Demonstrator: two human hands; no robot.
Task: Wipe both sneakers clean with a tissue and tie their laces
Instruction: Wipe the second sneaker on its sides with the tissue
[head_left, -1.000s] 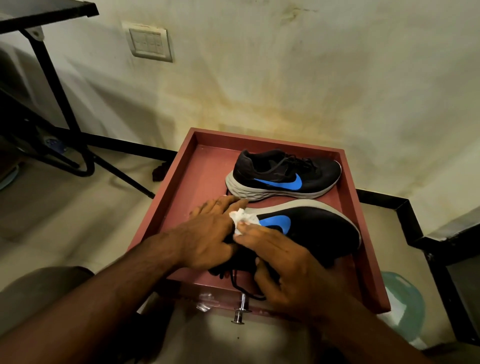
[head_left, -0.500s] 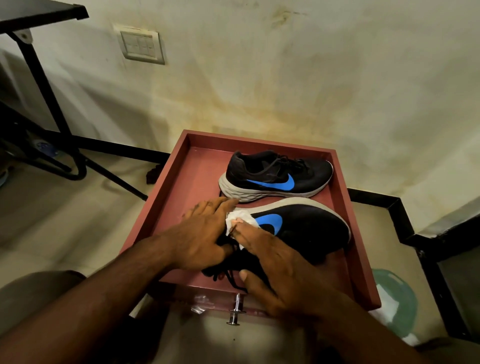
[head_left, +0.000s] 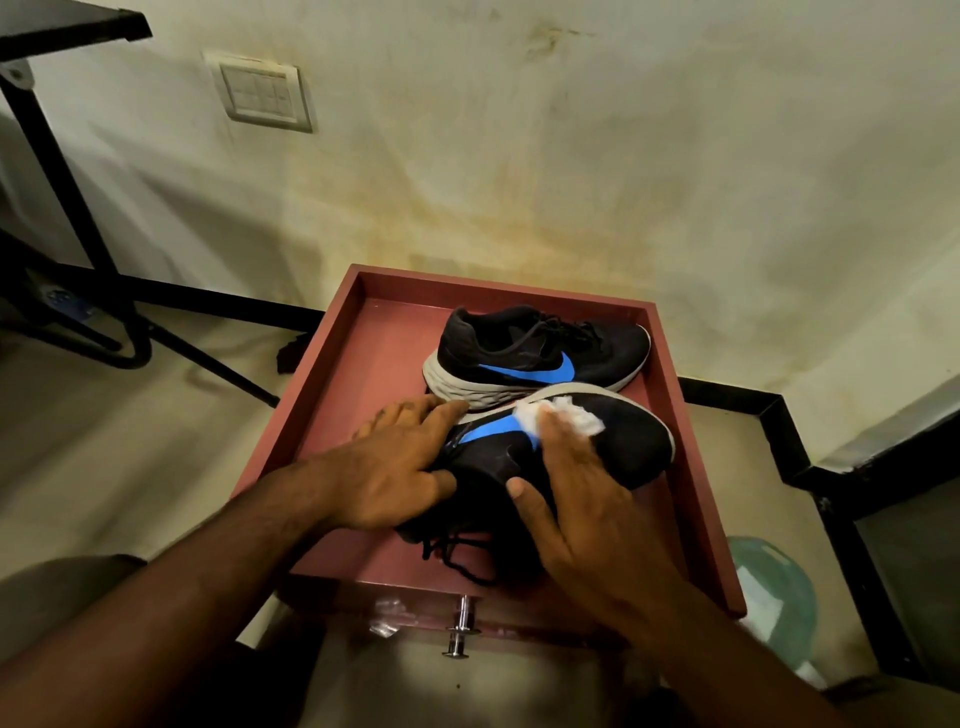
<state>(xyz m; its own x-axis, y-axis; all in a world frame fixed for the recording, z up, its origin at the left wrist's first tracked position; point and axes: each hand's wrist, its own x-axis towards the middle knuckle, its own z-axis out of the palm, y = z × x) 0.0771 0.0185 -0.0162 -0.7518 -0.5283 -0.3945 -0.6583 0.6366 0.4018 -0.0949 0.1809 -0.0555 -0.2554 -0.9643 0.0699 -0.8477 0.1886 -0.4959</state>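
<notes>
The fingers of the right hand (head_left: 582, 499) lie flat and fairly straight, pressing a crumpled white tissue (head_left: 558, 415) onto the side of the near sneaker (head_left: 623, 441), just beside its blue swoosh. The left hand (head_left: 395, 467) curls over the heel end of the same shoe, fingers spread along its pale sole edge and thumb hooked against the black upper, holding it tipped on its side. Loose black laces (head_left: 457, 558) trail from under the hands toward the front rim. The far sneaker (head_left: 535, 351) stands upright just behind, its sole touching the near one's. Both sit in a shallow reddish-brown tray (head_left: 332, 374) with raised walls and a metal knob (head_left: 460, 626) on its front. Behind rises a stained cream wall (head_left: 571, 156) with a switch plate (head_left: 262, 93); black table legs (head_left: 67, 171) stand at left on the pale floor (head_left: 130, 441), and a greenish round object (head_left: 779, 608) lies at right.
</notes>
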